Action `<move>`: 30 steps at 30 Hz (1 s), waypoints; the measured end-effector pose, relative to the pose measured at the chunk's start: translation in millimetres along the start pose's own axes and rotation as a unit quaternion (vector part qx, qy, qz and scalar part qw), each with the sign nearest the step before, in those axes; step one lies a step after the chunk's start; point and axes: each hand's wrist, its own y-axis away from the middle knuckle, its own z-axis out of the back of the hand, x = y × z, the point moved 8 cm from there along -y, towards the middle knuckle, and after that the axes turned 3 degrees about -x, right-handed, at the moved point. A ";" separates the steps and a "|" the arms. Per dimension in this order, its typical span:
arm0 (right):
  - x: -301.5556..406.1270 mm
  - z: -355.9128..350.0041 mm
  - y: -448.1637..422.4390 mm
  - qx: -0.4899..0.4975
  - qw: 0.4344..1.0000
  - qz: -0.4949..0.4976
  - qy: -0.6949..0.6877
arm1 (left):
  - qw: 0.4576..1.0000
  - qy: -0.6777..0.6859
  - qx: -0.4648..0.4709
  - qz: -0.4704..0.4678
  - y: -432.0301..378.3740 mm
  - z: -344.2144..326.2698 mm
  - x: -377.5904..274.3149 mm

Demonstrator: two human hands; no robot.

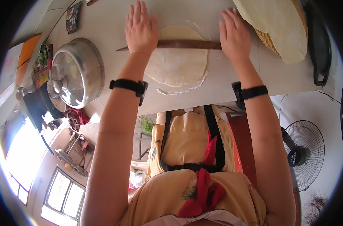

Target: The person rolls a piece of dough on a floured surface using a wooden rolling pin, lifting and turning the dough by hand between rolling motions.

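A flattened round of dough (178,66) lies on the pale countertop (117,70), with white flour along its lower edge. Across it rests a dark wooden rolling pin (188,44) with a tapered left tip. My left hand (141,34) lies palm down over the pin's left part, fingers extended forward and slightly apart. At the pin's right end is my right hand (235,35), also palm down with fingers extended. The right tip of the pin is hidden by that hand. Neither hand has its fingers wrapped around the pin.
A steel pot with a glass lid (78,70) stands at left, near a dark printed packet (73,18). At right, a large dough sheet (284,31) drapes over a woven tray (266,42), beside a black pan (320,53). A fan (304,155) stands below the counter's right side.
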 end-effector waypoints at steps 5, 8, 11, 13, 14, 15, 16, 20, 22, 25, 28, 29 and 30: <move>25.7 14.3 70.9 0.068 0.995 0.067 -0.011 | 0.989 -0.021 0.143 -0.020 106.4 16.4 -26.3; 35.6 12.3 67.8 0.093 0.990 0.098 -0.032 | 0.988 -0.029 0.148 0.021 117.9 19.8 -20.7; 22.3 9.0 19.5 0.024 0.998 0.063 0.013 | 0.995 -0.019 0.072 0.061 67.4 16.6 -8.9; 23.1 6.1 23.3 0.024 0.998 0.057 0.017 | 0.997 -0.009 0.065 0.033 56.6 17.2 -8.7; 29.3 6.7 46.0 0.049 0.997 0.065 0.000 | 0.994 -0.015 0.104 0.018 76.1 17.4 -11.0; 34.8 8.4 67.8 0.073 0.995 0.073 -0.014 | 0.990 -0.019 0.140 0.001 104.3 19.9 -14.5; 42.5 14.6 94.0 0.117 0.990 0.083 -0.010 | 0.983 -0.005 0.183 -0.003 132.2 27.8 -21.8; 58.8 27.8 140.1 0.164 0.980 0.111 0.010 | 0.976 0.010 0.216 -0.017 203.8 42.6 -32.9; 53.7 25.5 119.7 0.109 0.990 0.095 0.010 | 0.985 -0.005 0.172 0.004 169.4 35.8 -24.6; 36.0 10.0 48.0 0.015 0.999 0.049 0.018 | 0.997 -0.015 0.074 0.025 83.9 18.5 -2.4; 27.2 7.0 20.6 -0.030 0.998 0.048 0.023 | 0.999 0.011 0.002 0.049 37.0 19.2 7.9; 26.5 10.5 19.3 -0.047 0.998 0.049 0.018 | 0.999 0.009 0.000 0.049 46.5 23.8 7.3; 34.7 7.7 38.0 0.008 0.998 0.058 0.018 | 0.999 -0.012 0.032 0.034 68.7 20.4 9.5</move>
